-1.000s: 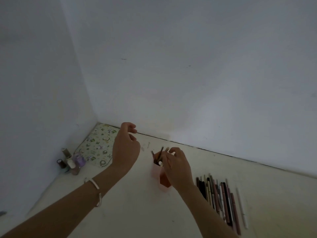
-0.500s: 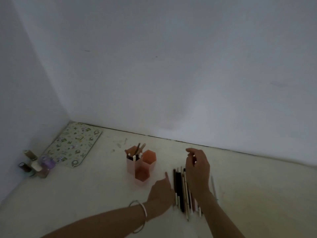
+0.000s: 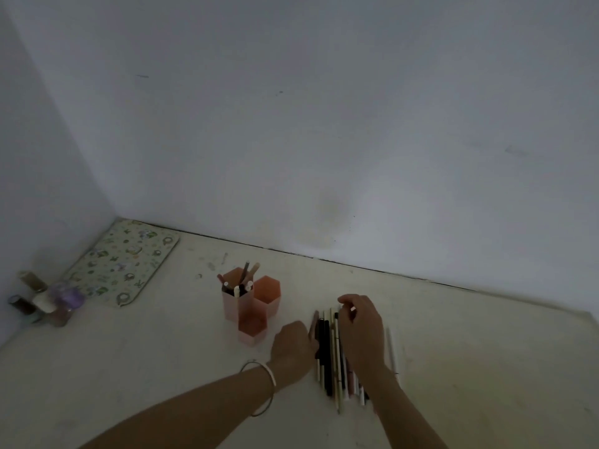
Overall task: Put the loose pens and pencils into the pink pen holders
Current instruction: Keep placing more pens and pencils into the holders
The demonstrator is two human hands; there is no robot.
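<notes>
Three pink hexagonal pen holders [image 3: 251, 307] stand clustered on the pale surface. The tall left one [image 3: 230, 304] has several pens in it; no pens show in the other two. A row of loose pens and pencils [image 3: 330, 354] lies to their right. My left hand [image 3: 293, 350] rests at the row's left edge, fingers touching the outer pens. My right hand [image 3: 361, 332] hovers over the row's far ends with curled fingers. A small white tip shows at its thumb, and whether it grips a pen is unclear. One white pen [image 3: 392, 351] lies apart on the right.
A patterned mat [image 3: 123, 264] lies in the back left corner. Several small bottles [image 3: 42, 301] stand by the left wall. Walls close off the back and left. A thin bangle [image 3: 264, 388] circles my left wrist.
Both hands left the pen holders and came down to the row of loose pens on the right. In the last half second they barely shifted.
</notes>
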